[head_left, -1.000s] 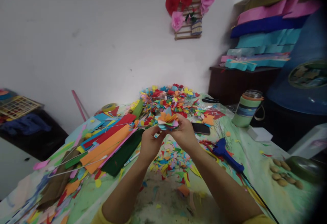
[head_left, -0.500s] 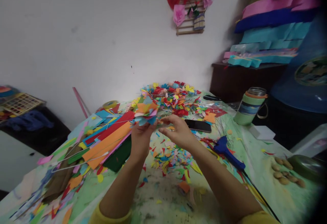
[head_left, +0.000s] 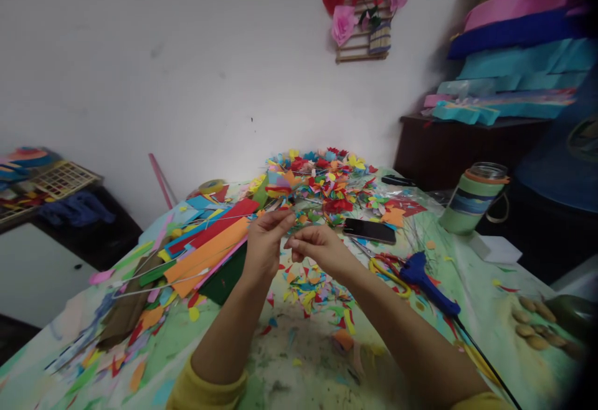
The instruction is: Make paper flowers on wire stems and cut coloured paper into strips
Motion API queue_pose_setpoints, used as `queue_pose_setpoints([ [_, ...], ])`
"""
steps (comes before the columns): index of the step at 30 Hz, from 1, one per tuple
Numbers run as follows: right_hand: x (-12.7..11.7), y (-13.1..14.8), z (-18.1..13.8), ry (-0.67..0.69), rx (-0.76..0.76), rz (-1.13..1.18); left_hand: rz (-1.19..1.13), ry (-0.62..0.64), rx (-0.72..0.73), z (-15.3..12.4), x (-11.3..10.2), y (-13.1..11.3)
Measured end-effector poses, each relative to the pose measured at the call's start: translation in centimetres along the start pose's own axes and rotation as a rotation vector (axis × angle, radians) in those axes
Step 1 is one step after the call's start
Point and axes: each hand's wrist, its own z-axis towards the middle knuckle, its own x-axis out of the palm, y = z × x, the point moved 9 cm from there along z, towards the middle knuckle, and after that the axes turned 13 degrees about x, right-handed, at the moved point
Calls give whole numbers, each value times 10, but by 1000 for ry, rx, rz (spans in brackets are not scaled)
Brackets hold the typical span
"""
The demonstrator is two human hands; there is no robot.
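Observation:
A layered paper flower (head_left: 279, 184) in blue, orange, yellow and other colours stands just beyond the fingertips of my left hand (head_left: 264, 247). That hand is closed in a pinch below the bloom; the stem is too thin to make out clearly. My right hand (head_left: 320, 249) is also pinched, close beside and slightly lower than the left fingertips. Whatever lies between its thumb and fingers is too small to name. Small paper scraps (head_left: 317, 291) are scattered on the table under both hands.
Many paper flowers (head_left: 339, 179) are heaped at the back. Coloured paper strips (head_left: 210, 248) lie left. To the right are a phone (head_left: 369, 230), scissors (head_left: 392, 280), a blue glue gun (head_left: 430, 285) with a cord, and a green bottle (head_left: 474, 201).
The flower has moved up and away from me, above the left fingers. My right hand has come down and closed its fingers. The camera view has swung slightly left.

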Motion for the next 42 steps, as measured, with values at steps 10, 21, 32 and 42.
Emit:
queue_pose_setpoints([
  [10, -43, 24, -19, -244, -83, -215, -89, 14, 71, 8, -4, -17],
  [21, -117, 42, -82, -757, -122, -297, -322, -19, -404, -7, 7, 4],
  [32, -53, 90, -53, -861, -471, -617, -505, 89, -751, -53, 42, 35],
  [42, -57, 88, -59, -1113, -479, -887, -250, 166, -508, -48, 40, 43],
])
